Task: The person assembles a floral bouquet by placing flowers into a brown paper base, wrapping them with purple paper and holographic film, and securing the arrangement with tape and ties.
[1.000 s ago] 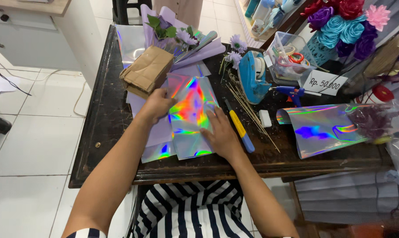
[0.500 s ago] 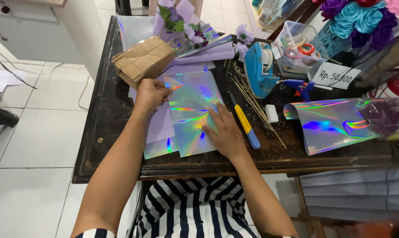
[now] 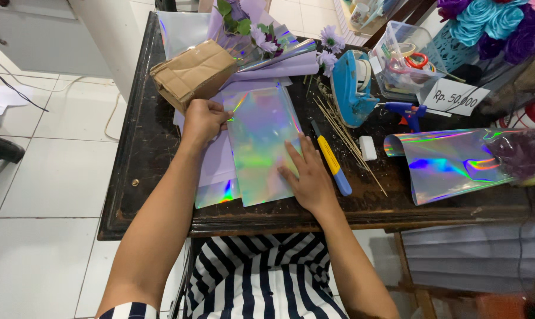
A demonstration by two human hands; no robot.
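Dark wooden surface point(image 3: 143, 177): left hand point(image 3: 205, 118) pinches the holographic sheet point(image 3: 261, 142) at its upper corner, right hand point(image 3: 307, 174) pressing it flat, fingers spread; sheet half-folded over lilac paper point(image 3: 215, 165), bouquet point(image 3: 250, 35) unwrapped beyond.

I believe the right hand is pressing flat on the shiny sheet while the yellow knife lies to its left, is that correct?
Not quite: in the head view the right hand does press the shiny sheet, but the yellow knife lies to its right.
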